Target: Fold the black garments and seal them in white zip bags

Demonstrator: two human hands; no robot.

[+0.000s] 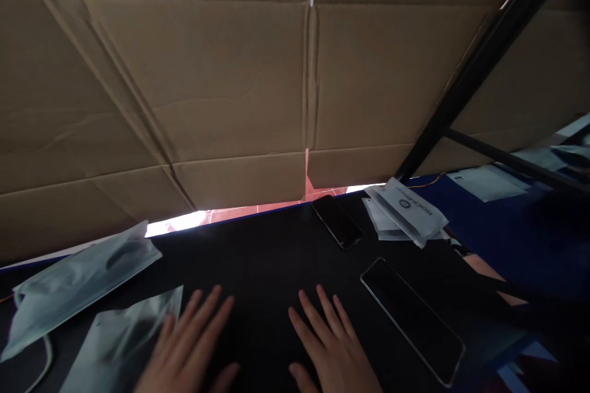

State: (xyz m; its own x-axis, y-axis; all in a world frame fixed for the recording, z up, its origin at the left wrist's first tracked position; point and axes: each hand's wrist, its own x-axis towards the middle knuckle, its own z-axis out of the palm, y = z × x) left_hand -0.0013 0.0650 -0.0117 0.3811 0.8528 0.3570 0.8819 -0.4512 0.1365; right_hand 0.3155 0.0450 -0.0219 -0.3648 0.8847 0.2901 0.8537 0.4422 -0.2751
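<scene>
Black tabletop (262, 239): stretched under both hands, from eight o'clock round through six to four in the view.
Left hand (182, 353): sat at seven o'clock, back upward, fingers apart, thumb held out toward three; its outer finger overlapped the edge of the near pouch, though whether they touched could not be told.
Right hand (338, 353): sat at about half past five, back upward, fingers fanned and thumb spread, well apart from the left hand.
Near pouch (122, 344): lay greyish and soft-looking at the left hand's nine o'clock.
Far pouch (87, 279): lay at the left hand's ten o'clock, a pale cable (47, 359) curving beside it.
Large phone (415, 319): lay slanted, dark screen up, between two and three o'clock of the right hand, near it.
Small phone (338, 221): lay at the right hand's twelve o'clock, also dark.
White packets (410, 209): were loosely stacked at the right hand's one o'clock, the top one bearing dark print.
Cardboard (207, 73): stood creased at twelve, reddish tiles (258, 210) showing below.
Black bar (479, 70): slanted across at two o'clock.
Blue surface (483, 227): spread between three and four.
</scene>
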